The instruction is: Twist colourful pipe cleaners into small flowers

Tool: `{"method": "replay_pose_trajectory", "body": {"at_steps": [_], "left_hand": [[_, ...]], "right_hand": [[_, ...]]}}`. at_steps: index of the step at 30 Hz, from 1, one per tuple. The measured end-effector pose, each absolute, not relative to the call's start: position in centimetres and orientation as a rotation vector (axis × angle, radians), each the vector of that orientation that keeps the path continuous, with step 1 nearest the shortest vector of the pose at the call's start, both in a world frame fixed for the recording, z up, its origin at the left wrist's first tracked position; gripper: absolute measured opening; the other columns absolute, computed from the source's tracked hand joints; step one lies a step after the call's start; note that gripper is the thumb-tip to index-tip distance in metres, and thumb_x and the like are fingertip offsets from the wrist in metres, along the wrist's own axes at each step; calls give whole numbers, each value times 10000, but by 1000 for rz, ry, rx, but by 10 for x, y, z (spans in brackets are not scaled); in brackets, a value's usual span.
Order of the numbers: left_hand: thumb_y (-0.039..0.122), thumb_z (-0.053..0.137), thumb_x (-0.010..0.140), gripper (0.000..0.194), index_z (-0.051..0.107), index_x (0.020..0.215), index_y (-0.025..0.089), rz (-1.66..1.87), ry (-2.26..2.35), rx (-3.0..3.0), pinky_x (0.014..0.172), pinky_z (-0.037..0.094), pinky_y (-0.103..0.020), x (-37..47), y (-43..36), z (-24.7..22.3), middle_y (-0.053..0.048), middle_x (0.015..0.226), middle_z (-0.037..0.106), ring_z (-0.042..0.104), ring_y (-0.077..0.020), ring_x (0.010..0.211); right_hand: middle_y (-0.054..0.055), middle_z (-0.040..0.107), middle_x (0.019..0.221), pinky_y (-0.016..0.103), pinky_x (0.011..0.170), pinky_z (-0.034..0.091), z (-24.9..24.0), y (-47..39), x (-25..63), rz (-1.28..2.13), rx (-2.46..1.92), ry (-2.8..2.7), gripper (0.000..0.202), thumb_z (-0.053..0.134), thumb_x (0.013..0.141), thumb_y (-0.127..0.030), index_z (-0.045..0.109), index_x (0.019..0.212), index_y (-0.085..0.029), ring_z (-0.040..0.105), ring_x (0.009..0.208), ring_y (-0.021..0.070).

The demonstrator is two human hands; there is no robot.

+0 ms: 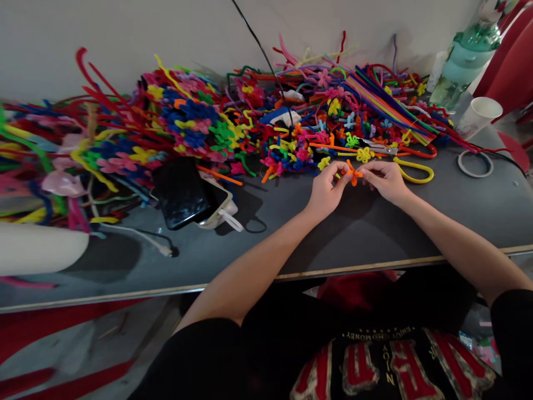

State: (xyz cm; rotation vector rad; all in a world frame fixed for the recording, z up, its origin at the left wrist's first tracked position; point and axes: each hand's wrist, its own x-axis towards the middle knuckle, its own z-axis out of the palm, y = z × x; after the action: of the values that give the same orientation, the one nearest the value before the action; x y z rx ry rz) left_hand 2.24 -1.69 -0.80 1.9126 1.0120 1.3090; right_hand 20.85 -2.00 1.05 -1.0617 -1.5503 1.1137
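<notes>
An orange pipe-cleaner flower [353, 174] is held between my two hands, above the grey table near the pile. My left hand [330, 188] pinches its left side with thumb and forefinger. On the other side, my right hand [385, 180] has its fingertips closed on the flower's right edge. Just behind the hands lie scissors [414, 169] with red and yellow handles, their blades pointing left. A yellow flower [365, 155] lies beside the blades, and a green one [352, 140] is a little farther back.
Colourful pipe cleaners and flowers [191, 122] are heaped along the wall. A black phone [181, 191] and white power bank [220, 208] lie left. At right are a tape roll [475, 164], paper cup [479, 116] and green bottle [466, 64]. A black cable [260, 47] hangs behind.
</notes>
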Motion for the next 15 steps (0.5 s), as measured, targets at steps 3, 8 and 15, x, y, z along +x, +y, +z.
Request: {"method": "replay_pose_trajectory", "body": {"at_steps": [3, 8, 15], "left_hand": [[582, 552, 937, 392, 622, 904, 198, 1312, 1021, 1904, 614, 457, -234, 22, -17, -8, -33, 869, 681, 586, -109, 699], [576, 554, 937, 381, 619, 906, 202, 1308, 1050, 1893, 603, 459, -237, 23, -18, -10, -35, 870, 687, 594, -111, 686], [595, 513, 952, 407, 608, 925, 201, 1305, 1091, 1918, 596, 466, -247, 22, -19, -10, -31, 865, 680, 583, -107, 665]], "right_hand": [[31, 669, 676, 208, 454, 419, 13, -22, 207, 1157, -1036, -1555, 494, 739, 741, -630, 763, 840, -147, 539, 546, 84], [37, 698, 692, 202, 455, 429, 18, -24, 206, 1215, -994, -1527, 475, 773, 708, -610, 786, 843, -154, 547, 551, 81], [35, 707, 685, 211, 454, 421, 19, -24, 206, 1226, -1021, -1507, 461, 796, 699, -577, 791, 876, -151, 538, 519, 75]]}}
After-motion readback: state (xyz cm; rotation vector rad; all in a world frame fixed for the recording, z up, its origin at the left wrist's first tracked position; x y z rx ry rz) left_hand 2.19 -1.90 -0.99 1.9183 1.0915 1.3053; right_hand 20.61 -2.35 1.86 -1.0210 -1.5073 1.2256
